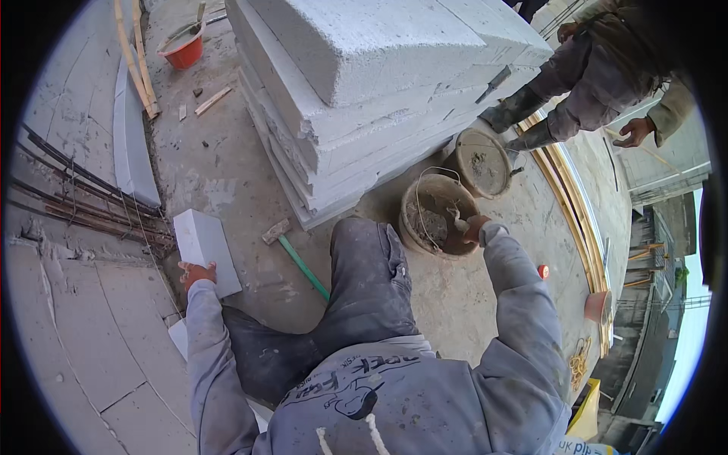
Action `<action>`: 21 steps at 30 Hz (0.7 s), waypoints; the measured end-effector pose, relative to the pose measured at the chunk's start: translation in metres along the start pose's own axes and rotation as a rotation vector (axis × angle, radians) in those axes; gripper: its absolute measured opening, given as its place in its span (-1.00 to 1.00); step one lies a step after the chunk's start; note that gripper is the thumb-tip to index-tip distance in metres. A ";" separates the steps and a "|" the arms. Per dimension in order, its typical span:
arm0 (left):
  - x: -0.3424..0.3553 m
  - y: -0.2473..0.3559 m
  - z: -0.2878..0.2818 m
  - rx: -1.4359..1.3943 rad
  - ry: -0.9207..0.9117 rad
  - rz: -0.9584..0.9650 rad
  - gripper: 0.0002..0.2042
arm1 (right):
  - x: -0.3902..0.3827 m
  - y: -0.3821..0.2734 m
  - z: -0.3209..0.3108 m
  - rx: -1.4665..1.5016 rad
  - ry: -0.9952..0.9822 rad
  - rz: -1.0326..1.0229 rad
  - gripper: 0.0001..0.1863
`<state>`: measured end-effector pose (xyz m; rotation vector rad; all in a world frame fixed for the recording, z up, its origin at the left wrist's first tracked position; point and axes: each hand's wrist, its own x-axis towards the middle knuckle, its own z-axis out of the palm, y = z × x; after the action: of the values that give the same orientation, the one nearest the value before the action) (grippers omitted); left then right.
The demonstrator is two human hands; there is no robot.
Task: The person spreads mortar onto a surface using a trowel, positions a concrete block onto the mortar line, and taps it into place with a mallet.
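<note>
My left hand grips the near end of a white aerated concrete block beside the wall, its fingers over the edge. My right hand is closed at the right rim of a mortar bucket. It holds a small mortar-smeared tool, seemingly a trowel, whose blade I cannot make out. Grey wet mortar lies in this bucket. A hammer with a green handle lies on the floor between the block and my bent knee.
A tall stack of large white blocks stands ahead. A second mortar bucket is beside the first. Another person stands at the far right. Rusty rebar and a string run along the left wall. A red bucket sits far left.
</note>
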<state>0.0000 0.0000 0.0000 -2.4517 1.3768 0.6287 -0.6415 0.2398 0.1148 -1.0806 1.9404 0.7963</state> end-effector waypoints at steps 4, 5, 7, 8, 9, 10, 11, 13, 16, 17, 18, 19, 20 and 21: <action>0.032 -0.019 -0.042 0.028 0.058 -0.029 0.05 | 0.035 -0.042 0.025 0.012 -0.015 0.090 -0.46; 0.031 -0.026 -0.037 0.028 0.048 -0.023 0.05 | 0.032 -0.045 0.021 0.049 -0.246 0.062 -0.46; 0.035 -0.025 -0.031 0.005 0.075 -0.046 0.05 | 0.029 -0.053 0.009 -0.114 0.060 0.031 -0.45; 0.029 -0.026 -0.028 0.008 0.090 -0.051 0.05 | 0.017 -0.040 0.029 -0.039 0.356 0.021 -0.46; 0.014 -0.009 -0.030 0.008 0.033 -0.041 0.05 | 0.013 -0.016 0.041 0.051 0.302 -0.023 -0.45; 0.019 -0.018 -0.019 0.013 0.060 -0.031 0.06 | -0.010 -0.024 0.031 0.158 0.076 0.087 -0.43; 0.019 -0.020 -0.012 -0.004 0.050 -0.031 0.05 | -0.026 -0.027 0.026 0.015 -0.076 0.083 -0.44; 0.001 -0.010 -0.009 -0.044 -0.001 -0.064 0.04 | -0.065 -0.029 0.037 -0.149 0.128 0.152 -0.52; -0.012 -0.002 -0.016 -0.072 -0.015 -0.081 0.06 | -0.087 -0.003 0.081 0.249 0.517 0.086 -0.69; -0.012 -0.004 -0.016 -0.055 -0.010 -0.042 0.09 | -0.097 0.000 0.094 0.346 0.547 0.057 -0.70; -0.011 -0.005 -0.017 -0.069 -0.006 -0.054 0.09 | -0.109 0.003 0.098 0.446 0.578 0.033 -0.71; -0.012 -0.007 -0.017 -0.065 -0.016 -0.059 0.08 | -0.125 -0.007 0.096 0.394 0.630 -0.006 -0.72; -0.014 -0.008 -0.016 -0.062 -0.033 -0.062 0.08 | -0.146 -0.024 0.093 0.337 0.682 -0.039 -0.72; -0.014 -0.007 -0.017 -0.074 -0.036 -0.070 0.08 | -0.163 -0.037 0.089 0.354 0.666 -0.052 -0.74</action>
<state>0.0039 0.0070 0.0220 -2.5211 1.2707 0.7155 -0.5239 0.3607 0.2006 -1.2619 2.4581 0.0316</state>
